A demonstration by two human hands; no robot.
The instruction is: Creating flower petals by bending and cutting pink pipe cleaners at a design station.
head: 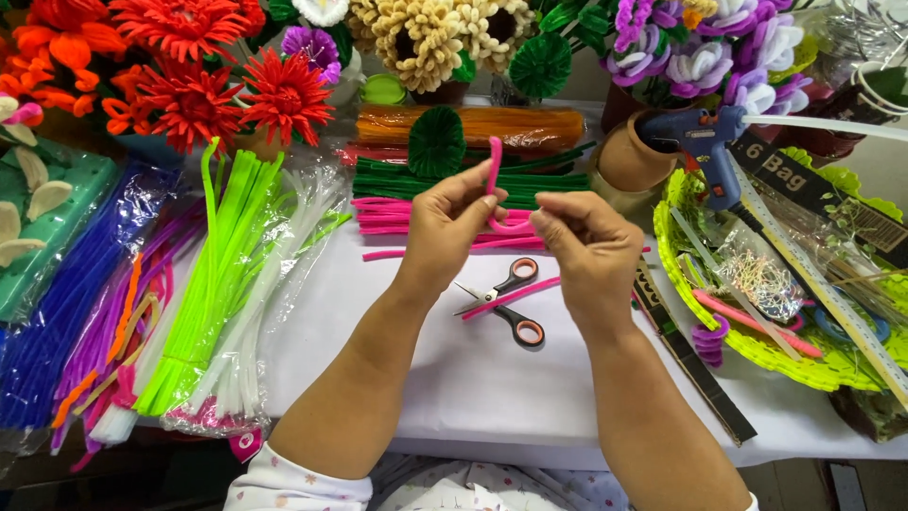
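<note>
Both hands' grip [515, 222] pinching pink pipe cleaner [493, 170]

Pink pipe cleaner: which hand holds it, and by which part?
Both hands hold the pink pipe cleaner. The left hand pinches the upright stretch near the bend; the right hand grips the lower curved end.

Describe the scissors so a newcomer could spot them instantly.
Start at the white table, then look just below the person's left hand and right hand, which bend a pink pipe cleaner. The scissors lie there, blades partly open, a loose pink stem across them. Their orange-and-grey handle loops set them apart from the fuzzy stems around.
</note>
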